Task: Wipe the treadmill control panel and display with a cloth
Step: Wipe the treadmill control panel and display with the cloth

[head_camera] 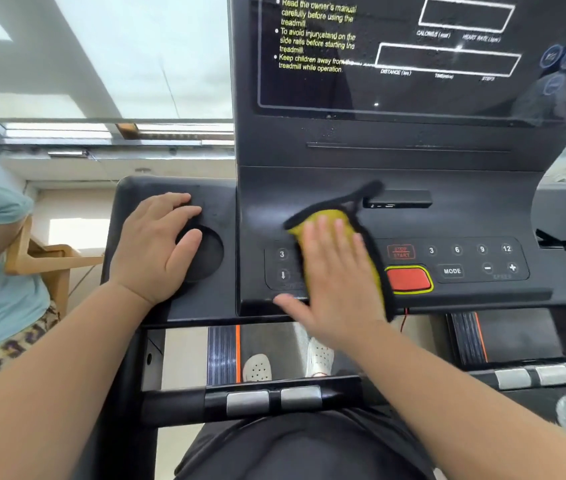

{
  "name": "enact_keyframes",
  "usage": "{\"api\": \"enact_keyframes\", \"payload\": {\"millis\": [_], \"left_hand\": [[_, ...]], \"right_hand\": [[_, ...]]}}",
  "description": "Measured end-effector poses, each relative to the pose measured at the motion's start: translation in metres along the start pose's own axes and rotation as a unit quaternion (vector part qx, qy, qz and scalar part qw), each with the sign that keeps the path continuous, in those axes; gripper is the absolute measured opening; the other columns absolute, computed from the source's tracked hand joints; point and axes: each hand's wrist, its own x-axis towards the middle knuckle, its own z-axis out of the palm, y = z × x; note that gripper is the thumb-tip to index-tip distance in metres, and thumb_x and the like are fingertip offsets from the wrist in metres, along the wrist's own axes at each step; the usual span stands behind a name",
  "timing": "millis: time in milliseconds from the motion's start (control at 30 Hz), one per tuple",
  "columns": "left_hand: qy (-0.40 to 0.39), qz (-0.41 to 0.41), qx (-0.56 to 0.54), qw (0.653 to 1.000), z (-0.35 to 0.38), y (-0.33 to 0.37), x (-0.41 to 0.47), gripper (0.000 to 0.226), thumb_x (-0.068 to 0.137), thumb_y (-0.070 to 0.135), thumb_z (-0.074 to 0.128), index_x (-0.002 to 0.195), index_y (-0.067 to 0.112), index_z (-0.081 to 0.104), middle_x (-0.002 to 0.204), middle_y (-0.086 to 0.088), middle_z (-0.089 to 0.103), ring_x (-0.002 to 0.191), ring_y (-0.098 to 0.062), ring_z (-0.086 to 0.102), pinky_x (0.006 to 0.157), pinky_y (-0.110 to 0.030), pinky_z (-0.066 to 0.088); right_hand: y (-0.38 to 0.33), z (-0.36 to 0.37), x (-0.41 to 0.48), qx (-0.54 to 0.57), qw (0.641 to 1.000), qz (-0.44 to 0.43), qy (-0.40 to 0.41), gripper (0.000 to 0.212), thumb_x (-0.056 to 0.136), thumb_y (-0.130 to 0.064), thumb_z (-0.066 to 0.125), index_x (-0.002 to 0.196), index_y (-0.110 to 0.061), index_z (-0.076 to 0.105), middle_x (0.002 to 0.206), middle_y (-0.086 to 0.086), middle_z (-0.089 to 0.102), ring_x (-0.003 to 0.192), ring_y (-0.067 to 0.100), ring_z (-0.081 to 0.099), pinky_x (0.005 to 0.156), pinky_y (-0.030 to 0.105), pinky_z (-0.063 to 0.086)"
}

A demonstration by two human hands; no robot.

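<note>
the right hand (pixel 335 275), fingers spread flat, presses the yellow cloth (pixel 337 223) on the control panel (pixel 475 216) left of the red stop button (pixel 408 278), the left hand (pixel 157 247) rests flat by the cup holder (pixel 209 258), and the display (pixel 413 53) above probably remains to be wiped.

Both forearms (pixel 67 358) are bare, a black garment (pixel 309 448), perhaps a shirt, covers the torso, and the shoes (pixel 257 368) are white perforated clogs.
</note>
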Motion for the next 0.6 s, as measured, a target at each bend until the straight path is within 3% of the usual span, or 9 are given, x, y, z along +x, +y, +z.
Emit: {"api": "enact_keyframes", "payload": {"millis": [100,167,267,400,500,600], "left_hand": [[0.001,-0.007,-0.007,1.0,0.0,0.0,-0.001,0.061,0.094,0.042,0.034,0.128,0.003,0.066,0.14,-0.015,0.059,0.132,-0.035,0.048,0.113,-0.043,0.031],[0.001,-0.012,-0.015,1.0,0.0,-0.001,-0.001,0.06,0.095,0.042,0.033,0.129,0.004,0.065,0.14,-0.014,0.059,0.133,-0.034,0.048,0.114,-0.043,0.032],[0.008,-0.021,-0.031,0.999,0.001,-0.002,-0.001,0.058,0.096,0.039,0.033,0.129,0.005,0.065,0.139,-0.014,0.06,0.132,-0.033,0.049,0.114,-0.044,0.034],[0.032,-0.023,-0.07,0.997,-0.003,-0.002,0.003,0.054,0.095,0.035,0.035,0.13,0.006,0.064,0.137,-0.013,0.06,0.129,-0.033,0.052,0.113,-0.047,0.037],[0.062,-0.023,-0.104,0.992,-0.007,0.005,0.009,0.054,0.094,0.032,0.035,0.131,0.004,0.062,0.135,-0.014,0.061,0.127,-0.033,0.053,0.11,-0.05,0.039],[0.072,-0.024,-0.123,0.99,-0.009,0.017,0.015,0.055,0.093,0.032,0.036,0.135,0.006,0.059,0.137,-0.012,0.06,0.127,-0.032,0.051,0.112,-0.039,0.035]], "right_hand": [[0.016,-0.006,0.0,0.002,0.994,0.11,-0.021,0.112,0.087,-0.084,-0.001,0.162,-0.002,0.007,0.169,0.025,0.005,0.157,0.041,0.001,0.126,0.059,0.011],[0.002,-0.009,0.006,0.013,0.993,0.114,-0.025,0.115,0.085,-0.086,-0.005,0.162,-0.001,0.005,0.169,0.026,-0.001,0.157,0.042,-0.005,0.126,0.059,0.007],[-0.038,-0.011,0.015,0.034,0.998,-0.013,-0.045,0.11,0.086,-0.085,0.002,0.163,-0.006,-0.002,0.169,0.022,-0.012,0.156,0.04,-0.017,0.126,0.059,-0.001],[-0.055,-0.014,0.05,0.04,0.977,-0.205,-0.032,0.094,0.095,-0.077,0.019,0.164,-0.016,0.003,0.172,0.006,-0.006,0.158,0.025,-0.012,0.127,0.053,-0.004],[-0.029,-0.023,0.087,-0.004,0.973,-0.229,0.012,0.088,0.097,-0.074,0.02,0.165,-0.018,0.006,0.173,0.002,-0.001,0.159,0.021,-0.004,0.127,0.047,-0.009],[-0.011,-0.025,0.103,-0.06,0.966,-0.243,0.068,0.088,0.099,-0.074,0.026,0.165,-0.018,0.011,0.173,0.002,0.005,0.159,0.021,0.003,0.127,0.046,-0.007]]}}
